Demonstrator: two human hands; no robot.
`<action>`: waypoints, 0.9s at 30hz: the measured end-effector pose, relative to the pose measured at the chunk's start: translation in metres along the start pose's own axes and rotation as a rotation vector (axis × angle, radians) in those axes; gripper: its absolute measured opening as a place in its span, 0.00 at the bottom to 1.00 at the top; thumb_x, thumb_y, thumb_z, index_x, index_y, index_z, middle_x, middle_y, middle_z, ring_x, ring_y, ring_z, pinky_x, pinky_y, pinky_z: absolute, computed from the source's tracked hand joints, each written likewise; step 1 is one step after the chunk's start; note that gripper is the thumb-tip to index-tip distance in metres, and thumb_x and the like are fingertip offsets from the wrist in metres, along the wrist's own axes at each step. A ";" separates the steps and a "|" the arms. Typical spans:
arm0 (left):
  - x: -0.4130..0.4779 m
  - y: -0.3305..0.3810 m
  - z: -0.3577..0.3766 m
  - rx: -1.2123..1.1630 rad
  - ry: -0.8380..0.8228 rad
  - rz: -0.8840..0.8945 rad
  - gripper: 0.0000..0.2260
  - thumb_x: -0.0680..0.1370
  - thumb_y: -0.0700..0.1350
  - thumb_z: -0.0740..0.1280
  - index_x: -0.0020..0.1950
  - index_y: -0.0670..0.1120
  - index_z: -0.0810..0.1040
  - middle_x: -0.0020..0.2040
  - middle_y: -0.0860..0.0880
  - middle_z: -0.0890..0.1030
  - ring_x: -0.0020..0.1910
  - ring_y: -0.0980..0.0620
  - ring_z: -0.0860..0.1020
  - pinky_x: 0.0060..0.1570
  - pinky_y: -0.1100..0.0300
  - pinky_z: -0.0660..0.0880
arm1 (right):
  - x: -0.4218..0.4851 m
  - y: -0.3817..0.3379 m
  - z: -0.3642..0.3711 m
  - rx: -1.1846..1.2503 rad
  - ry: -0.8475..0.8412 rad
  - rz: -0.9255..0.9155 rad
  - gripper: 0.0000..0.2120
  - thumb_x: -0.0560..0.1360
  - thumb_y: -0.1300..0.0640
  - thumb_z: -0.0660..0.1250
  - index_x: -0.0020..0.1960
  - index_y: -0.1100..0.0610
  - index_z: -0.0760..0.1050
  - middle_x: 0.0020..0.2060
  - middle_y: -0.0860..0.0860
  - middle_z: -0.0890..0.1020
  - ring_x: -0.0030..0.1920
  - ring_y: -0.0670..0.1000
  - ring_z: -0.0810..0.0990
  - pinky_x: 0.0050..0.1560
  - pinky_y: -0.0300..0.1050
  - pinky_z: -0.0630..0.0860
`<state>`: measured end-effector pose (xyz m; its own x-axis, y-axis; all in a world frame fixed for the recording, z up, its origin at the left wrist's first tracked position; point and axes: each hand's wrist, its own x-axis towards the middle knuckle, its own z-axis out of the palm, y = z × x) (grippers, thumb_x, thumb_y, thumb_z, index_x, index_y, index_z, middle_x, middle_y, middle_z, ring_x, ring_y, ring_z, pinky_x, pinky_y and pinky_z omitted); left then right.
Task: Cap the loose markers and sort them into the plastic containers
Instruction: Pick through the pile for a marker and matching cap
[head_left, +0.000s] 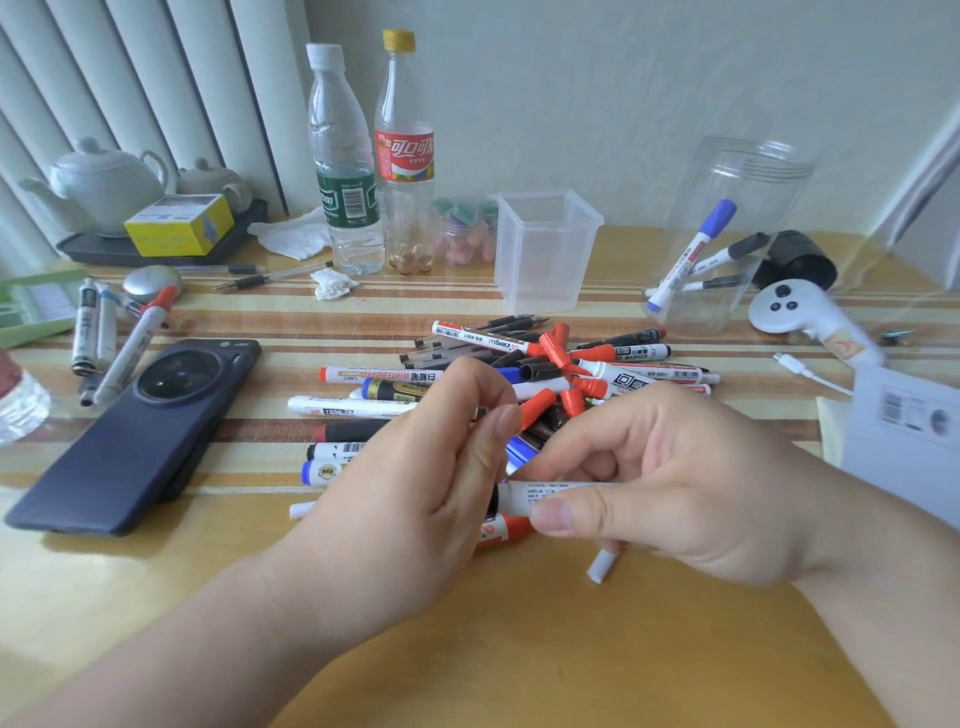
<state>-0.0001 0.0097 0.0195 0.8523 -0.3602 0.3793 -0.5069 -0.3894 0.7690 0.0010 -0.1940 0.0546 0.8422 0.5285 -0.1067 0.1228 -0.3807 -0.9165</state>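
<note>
Right hand (675, 483) grips marker (556, 493); left hand (415, 467) curled, grasp unclear; marker pile (597, 371) behind; phone (135, 436) leftward.

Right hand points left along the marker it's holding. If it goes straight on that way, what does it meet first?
The left hand, most likely. The right hand pinches a white marker whose dark end already reaches the left hand. Whether they touch is unclear from this view.

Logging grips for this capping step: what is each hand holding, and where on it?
Right hand pinches a white marker mid-barrel, between thumb and fingers. Left hand covers its black end; its grip cannot be told.
</note>
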 end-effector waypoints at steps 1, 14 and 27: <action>0.000 0.000 -0.001 0.008 -0.008 0.006 0.07 0.81 0.58 0.53 0.48 0.59 0.67 0.32 0.45 0.73 0.27 0.54 0.66 0.27 0.67 0.63 | 0.001 0.000 0.000 0.028 -0.018 0.020 0.07 0.71 0.52 0.74 0.48 0.52 0.85 0.31 0.59 0.78 0.30 0.48 0.76 0.30 0.47 0.76; 0.008 0.001 0.002 -0.592 0.071 -0.150 0.10 0.72 0.43 0.76 0.50 0.45 0.79 0.34 0.50 0.82 0.31 0.52 0.77 0.35 0.64 0.76 | -0.004 0.009 -0.020 0.017 0.122 -0.154 0.13 0.71 0.63 0.72 0.55 0.60 0.81 0.44 0.52 0.86 0.45 0.48 0.84 0.47 0.37 0.78; 0.019 -0.010 0.006 -1.102 0.213 -0.411 0.06 0.74 0.44 0.70 0.45 0.41 0.82 0.39 0.42 0.80 0.37 0.50 0.79 0.35 0.60 0.79 | 0.003 0.016 -0.023 0.133 0.164 -0.098 0.10 0.72 0.51 0.70 0.48 0.56 0.84 0.36 0.60 0.84 0.30 0.53 0.78 0.25 0.39 0.69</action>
<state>0.0203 0.0018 0.0163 0.9817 -0.1906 -0.0003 0.1035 0.5318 0.8405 0.0175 -0.2161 0.0485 0.9051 0.4233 0.0390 0.1467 -0.2249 -0.9633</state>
